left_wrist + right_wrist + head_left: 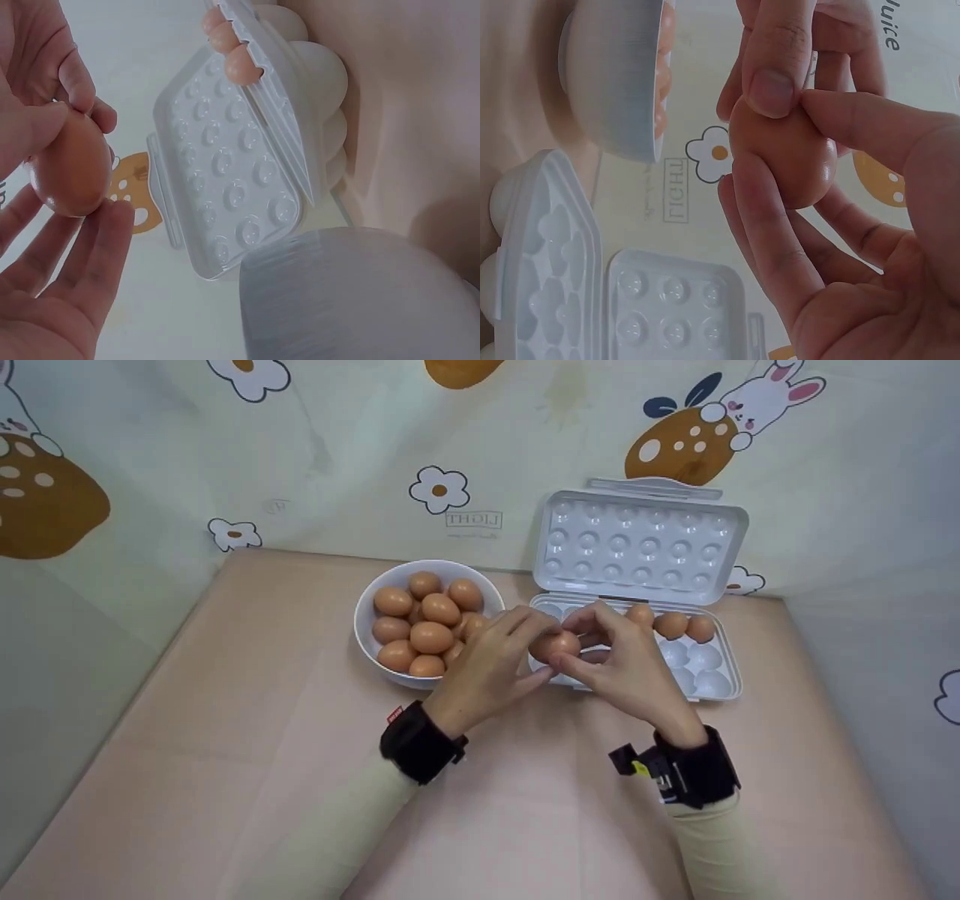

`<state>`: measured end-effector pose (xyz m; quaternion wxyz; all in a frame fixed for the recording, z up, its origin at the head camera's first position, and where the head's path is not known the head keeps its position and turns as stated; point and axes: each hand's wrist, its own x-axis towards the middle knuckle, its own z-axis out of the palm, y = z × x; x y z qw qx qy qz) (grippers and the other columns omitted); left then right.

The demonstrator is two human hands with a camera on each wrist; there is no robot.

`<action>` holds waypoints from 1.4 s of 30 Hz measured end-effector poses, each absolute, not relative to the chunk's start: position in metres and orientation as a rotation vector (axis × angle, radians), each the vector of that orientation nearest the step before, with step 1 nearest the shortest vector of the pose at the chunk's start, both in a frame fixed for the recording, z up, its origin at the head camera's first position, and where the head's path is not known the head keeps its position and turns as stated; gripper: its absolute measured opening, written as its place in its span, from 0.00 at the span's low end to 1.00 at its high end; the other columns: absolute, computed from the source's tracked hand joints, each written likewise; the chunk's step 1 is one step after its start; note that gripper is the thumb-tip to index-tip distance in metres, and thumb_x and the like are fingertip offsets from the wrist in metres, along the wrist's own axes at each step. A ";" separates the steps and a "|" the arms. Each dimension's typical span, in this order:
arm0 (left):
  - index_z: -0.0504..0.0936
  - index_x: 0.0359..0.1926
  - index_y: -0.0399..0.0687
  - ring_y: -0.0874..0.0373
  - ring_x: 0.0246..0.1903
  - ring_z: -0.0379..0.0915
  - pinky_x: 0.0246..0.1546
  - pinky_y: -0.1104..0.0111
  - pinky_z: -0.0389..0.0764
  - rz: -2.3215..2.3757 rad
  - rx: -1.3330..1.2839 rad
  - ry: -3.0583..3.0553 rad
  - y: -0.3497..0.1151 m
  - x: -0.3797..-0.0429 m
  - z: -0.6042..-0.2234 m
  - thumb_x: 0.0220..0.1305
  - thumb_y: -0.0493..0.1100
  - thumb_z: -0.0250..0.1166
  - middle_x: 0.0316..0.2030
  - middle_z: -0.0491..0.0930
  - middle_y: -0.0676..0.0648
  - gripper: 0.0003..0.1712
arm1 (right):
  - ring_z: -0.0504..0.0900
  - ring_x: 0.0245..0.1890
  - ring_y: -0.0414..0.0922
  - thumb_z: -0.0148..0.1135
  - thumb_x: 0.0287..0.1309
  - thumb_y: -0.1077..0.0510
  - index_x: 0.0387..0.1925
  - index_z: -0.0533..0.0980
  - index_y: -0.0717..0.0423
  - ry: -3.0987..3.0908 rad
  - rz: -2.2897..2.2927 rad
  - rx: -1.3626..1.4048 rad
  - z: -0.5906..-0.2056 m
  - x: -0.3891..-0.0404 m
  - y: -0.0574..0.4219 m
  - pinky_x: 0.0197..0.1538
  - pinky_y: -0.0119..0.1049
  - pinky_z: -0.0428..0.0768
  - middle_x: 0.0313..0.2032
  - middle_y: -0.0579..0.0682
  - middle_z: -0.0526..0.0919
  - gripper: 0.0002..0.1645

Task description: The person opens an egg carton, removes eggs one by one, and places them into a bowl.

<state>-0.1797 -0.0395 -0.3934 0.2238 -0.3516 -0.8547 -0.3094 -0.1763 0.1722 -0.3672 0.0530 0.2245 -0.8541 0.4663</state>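
Note:
A brown egg (559, 646) is held up between both hands, above the left part of an open white egg carton (733, 682). My left hand (484, 671) grips it from the left, and its thumb lies on the shell in the right wrist view. From the other side, my right hand (634, 671) pinches the same egg (799, 161) with thumb and fingers. Three brown eggs (671, 625) sit in the carton's back row toward the right. Left of the hands stands a white bowl (363, 641) heaped with several brown eggs (431, 637). The hands hide part of the carton's cups.
The carton's dimpled lid (641, 544) stands raised at the back, near the patterned cloth wall (337, 457). A pinkish cover lies over the table (225, 697). Black straps with small cameras sit on both wrists.

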 end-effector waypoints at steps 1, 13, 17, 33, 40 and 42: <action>0.81 0.58 0.48 0.57 0.50 0.80 0.56 0.67 0.80 -0.863 -0.979 -2.360 -0.039 -0.180 -0.393 0.64 0.45 0.79 0.52 0.82 0.49 0.25 | 0.88 0.43 0.45 0.80 0.58 0.62 0.48 0.81 0.59 -2.589 1.426 0.682 -0.368 -0.176 0.172 0.51 0.37 0.87 0.43 0.52 0.87 0.19; 0.82 0.57 0.46 0.55 0.50 0.80 0.55 0.67 0.82 -0.854 -0.952 -2.377 -0.054 -0.185 -0.383 0.66 0.45 0.77 0.52 0.84 0.47 0.22 | 0.88 0.51 0.48 0.76 0.63 0.60 0.56 0.80 0.58 -2.595 1.445 0.701 -0.364 -0.176 0.180 0.51 0.35 0.88 0.52 0.50 0.86 0.21; 0.81 0.57 0.46 0.54 0.53 0.79 0.58 0.65 0.80 -0.870 -0.872 -2.406 -0.074 -0.189 -0.373 0.66 0.45 0.77 0.53 0.83 0.47 0.23 | 0.87 0.55 0.50 0.74 0.64 0.62 0.59 0.80 0.59 -2.580 1.404 0.671 -0.363 -0.177 0.188 0.53 0.35 0.87 0.55 0.52 0.85 0.23; 0.81 0.52 0.43 0.50 0.40 0.77 0.40 0.59 0.81 -0.904 -0.653 -2.585 -0.163 -0.203 -0.354 0.61 0.37 0.79 0.45 0.82 0.45 0.21 | 0.87 0.53 0.48 0.74 0.63 0.66 0.60 0.81 0.58 -2.568 1.252 0.596 -0.356 -0.182 0.210 0.55 0.37 0.86 0.55 0.51 0.86 0.24; 0.81 0.51 0.41 0.46 0.46 0.77 0.49 0.53 0.80 -0.827 -0.644 -2.816 -0.187 -0.217 -0.356 0.61 0.34 0.78 0.46 0.82 0.41 0.19 | 0.89 0.49 0.50 0.75 0.62 0.67 0.59 0.81 0.58 -2.541 1.210 0.590 -0.357 -0.182 0.216 0.52 0.28 0.85 0.53 0.51 0.87 0.24; 0.81 0.51 0.41 0.46 0.47 0.76 0.51 0.53 0.80 -0.824 -0.634 -2.869 -0.191 -0.220 -0.358 0.61 0.34 0.78 0.47 0.82 0.42 0.19 | 0.89 0.50 0.50 0.75 0.62 0.66 0.59 0.81 0.57 -2.548 1.207 0.585 -0.357 -0.182 0.217 0.52 0.26 0.85 0.53 0.51 0.87 0.24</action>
